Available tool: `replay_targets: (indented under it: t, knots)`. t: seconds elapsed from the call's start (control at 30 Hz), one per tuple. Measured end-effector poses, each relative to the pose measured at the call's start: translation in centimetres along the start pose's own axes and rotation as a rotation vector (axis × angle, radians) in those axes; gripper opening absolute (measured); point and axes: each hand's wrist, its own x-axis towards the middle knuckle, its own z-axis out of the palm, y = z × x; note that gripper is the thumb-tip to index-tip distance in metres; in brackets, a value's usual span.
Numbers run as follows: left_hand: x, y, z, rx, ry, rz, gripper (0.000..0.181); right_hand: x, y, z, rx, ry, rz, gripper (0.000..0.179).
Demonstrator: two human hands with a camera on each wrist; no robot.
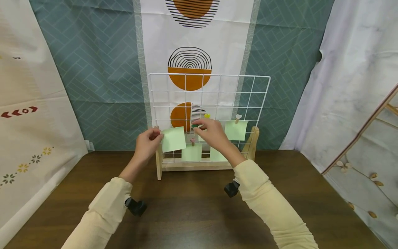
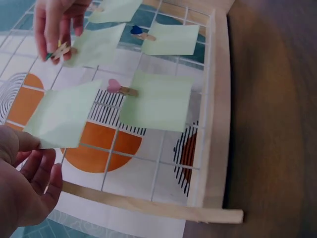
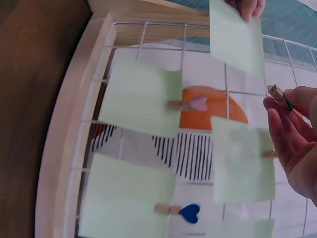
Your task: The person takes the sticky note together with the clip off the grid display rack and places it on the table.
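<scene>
My left hand [image 1: 145,144] pinches a pale green paper note [image 1: 173,139] by its left edge, in front of the grid's left side. Between the thumb and fingers of my right hand [image 1: 215,134] is a small wooden clothespin [image 3: 278,94] with a green decoration, apart from the held note. Behind both hands stands a white wire grid [image 1: 236,75]. Several green notes hang on it, one by a pink heart clothespin [image 2: 121,88], another by a blue heart clothespin [image 3: 179,211]. A white heart clothespin [image 1: 238,117] holds a note [image 1: 236,130] at the right.
A wooden stand [image 1: 199,166] carries the grid on a dark brown table [image 1: 192,207]. Behind it hangs a green and white patterned cloth [image 1: 102,69]. Pale curtains [image 1: 348,69] flank the table on either side.
</scene>
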Motion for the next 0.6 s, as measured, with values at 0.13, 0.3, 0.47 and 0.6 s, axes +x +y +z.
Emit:
replay_targets:
  t: [0.13,0.3,0.47,0.6]
  knots:
    - [-0.8,-0.8,-0.4,0.03,-0.058,0.012,0.016,-0.9,1.0,-0.3,-0.014,-0.029,0.015,0.025]
    - [-2.1,-1.8,-0.9,-0.05,-0.156,-0.032,0.019,-2.1,2.3,-0.5,-0.016,-0.062,0.051,0.024]
    - [-3.8,-2.5,-1.2,-0.154,-0.228,-0.088,0.022,-3.9,3.6,-0.8,-0.019,-0.095,0.067,0.024]
    - [-5.0,-3.1,-1.3,-0.123,-0.251,-0.106,0.022,-5.3,4.6,-0.9,-0.024,-0.126,0.087,0.023]
